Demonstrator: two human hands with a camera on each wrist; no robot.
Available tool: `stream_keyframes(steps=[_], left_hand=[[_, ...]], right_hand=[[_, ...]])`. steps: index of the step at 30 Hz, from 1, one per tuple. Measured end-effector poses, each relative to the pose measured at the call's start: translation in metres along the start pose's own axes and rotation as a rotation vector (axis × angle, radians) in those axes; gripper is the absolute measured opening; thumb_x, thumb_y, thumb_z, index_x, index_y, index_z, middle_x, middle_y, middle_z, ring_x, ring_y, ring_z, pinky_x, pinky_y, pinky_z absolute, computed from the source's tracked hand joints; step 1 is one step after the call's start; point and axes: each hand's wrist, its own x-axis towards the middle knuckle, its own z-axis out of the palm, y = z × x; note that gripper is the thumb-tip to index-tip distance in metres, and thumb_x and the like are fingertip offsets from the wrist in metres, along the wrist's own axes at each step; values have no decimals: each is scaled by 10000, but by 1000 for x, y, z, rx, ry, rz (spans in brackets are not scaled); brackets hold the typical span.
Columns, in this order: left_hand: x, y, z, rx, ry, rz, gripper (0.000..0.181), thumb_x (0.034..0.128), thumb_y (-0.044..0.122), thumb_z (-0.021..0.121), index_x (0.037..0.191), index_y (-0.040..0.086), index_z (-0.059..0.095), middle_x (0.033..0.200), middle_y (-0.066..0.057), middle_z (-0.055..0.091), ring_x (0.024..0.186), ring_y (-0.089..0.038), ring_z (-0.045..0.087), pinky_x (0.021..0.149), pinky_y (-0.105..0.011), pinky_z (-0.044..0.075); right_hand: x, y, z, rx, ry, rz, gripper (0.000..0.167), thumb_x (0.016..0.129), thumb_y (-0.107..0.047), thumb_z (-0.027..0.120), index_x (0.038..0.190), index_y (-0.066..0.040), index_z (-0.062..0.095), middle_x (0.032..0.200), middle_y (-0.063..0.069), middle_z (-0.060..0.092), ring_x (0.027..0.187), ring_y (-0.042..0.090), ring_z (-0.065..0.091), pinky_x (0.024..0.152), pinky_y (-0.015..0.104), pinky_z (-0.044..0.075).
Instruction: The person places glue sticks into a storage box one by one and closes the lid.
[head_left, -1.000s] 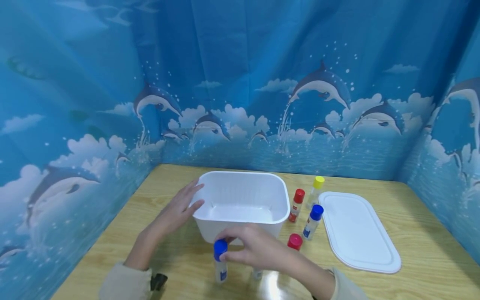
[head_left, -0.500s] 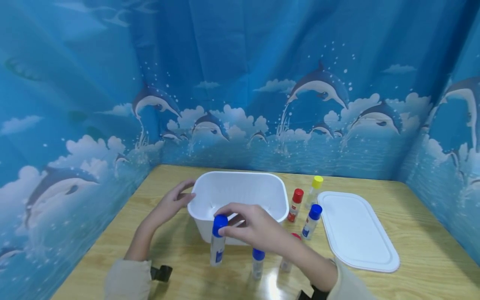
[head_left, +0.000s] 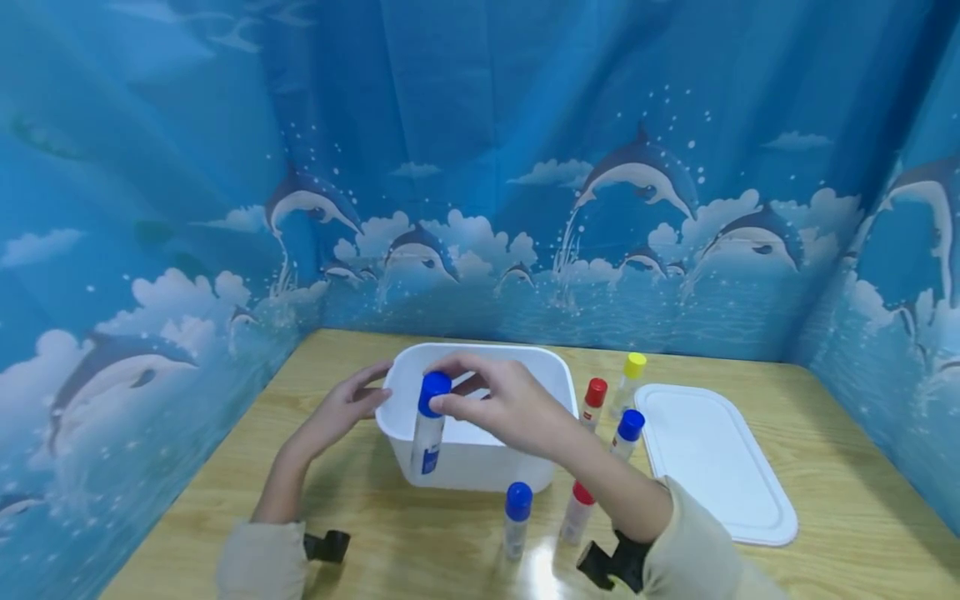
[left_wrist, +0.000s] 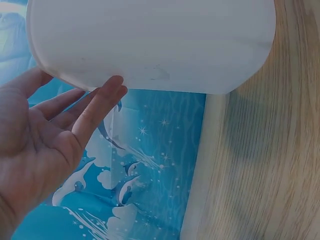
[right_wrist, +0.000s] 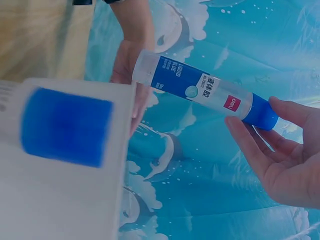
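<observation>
My right hand (head_left: 510, 404) pinches the blue cap of a liquid glue bottle (head_left: 428, 437) and holds it up, slightly tilted, over the front rim of a white plastic bin (head_left: 480, 468). In the right wrist view the clear bottle (right_wrist: 195, 87) shows its blue and white label, with thumb and fingertips around the cap. My left hand (head_left: 347, 410) rests at the bin's left rim. In the left wrist view that hand's fingers (left_wrist: 97, 110) are extended and touch the bin's wall (left_wrist: 160, 45). The bin's inside is partly hidden by my right hand.
Another blue-capped glue bottle (head_left: 517, 521) and a red-capped one (head_left: 576, 515) stand in front of the bin. Right of it stand red-capped (head_left: 595, 400), blue-capped (head_left: 628, 429) and yellow-capped (head_left: 632, 379) bottles. A white lid (head_left: 712, 458) lies flat at the right.
My right hand has lifted the blue-capped glue bottle off the table, up to the bin's front rim. The left hand has shifted slightly left along with the bin's edge, its fingers drawn back.
</observation>
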Motion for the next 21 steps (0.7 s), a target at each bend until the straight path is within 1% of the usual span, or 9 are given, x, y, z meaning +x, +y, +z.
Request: stream_keyframes(steps=[4, 6, 9, 13, 17, 21], left_hand=[[0, 0, 0, -10, -3, -1, 618, 935, 363, 521, 1425, 55, 302, 1431, -189, 302, 1173, -366, 448, 877, -422, 470], [0, 0, 0, -12, -6, -12, 631, 931, 379, 522, 1428, 61, 298, 1434, -187, 297, 1179, -364, 443, 885, -426, 463], [0, 0, 0, -13, -10, -25, 645, 926, 396, 521, 1433, 72, 289, 1438, -185, 291, 1190, -362, 433, 902, -436, 449], [0, 0, 0, -21, -11, -26, 636, 933, 378, 517, 1437, 72, 281, 1441, -189, 282, 1199, -366, 422, 912, -445, 439], [1, 0, 1, -18, -11, -41, 624, 936, 394, 506, 1441, 99, 288, 1447, -169, 283, 1210, -358, 412, 915, -453, 435], [1, -2, 1, -22, -15, -31, 611, 945, 378, 495, 1439, 85, 288, 1445, -184, 276, 1208, -373, 408, 914, -471, 431]], right_hand=[[8, -7, -5, -25, 27, 24, 331, 903, -223, 607, 1207, -98, 570, 1104, 11, 603, 947, 140, 590, 729, 251, 527], [13, -9, -7, -35, 39, 31, 318, 903, -214, 608, 1200, -106, 572, 1100, 8, 602, 948, 140, 587, 722, 251, 529], [20, -11, -10, -43, 57, 20, 310, 905, -204, 606, 1195, -103, 574, 1102, 21, 602, 946, 145, 589, 720, 258, 531], [30, -15, -12, -59, 76, -3, 311, 908, -198, 600, 1201, -94, 573, 1099, 45, 602, 941, 159, 591, 718, 265, 532], [39, -16, -12, -80, 78, 9, 304, 915, -191, 589, 1202, -91, 575, 1087, 54, 604, 925, 162, 597, 723, 263, 530], [47, -16, -12, -114, 59, 34, 310, 922, -194, 578, 1216, -96, 570, 1098, 58, 599, 923, 162, 598, 738, 266, 525]])
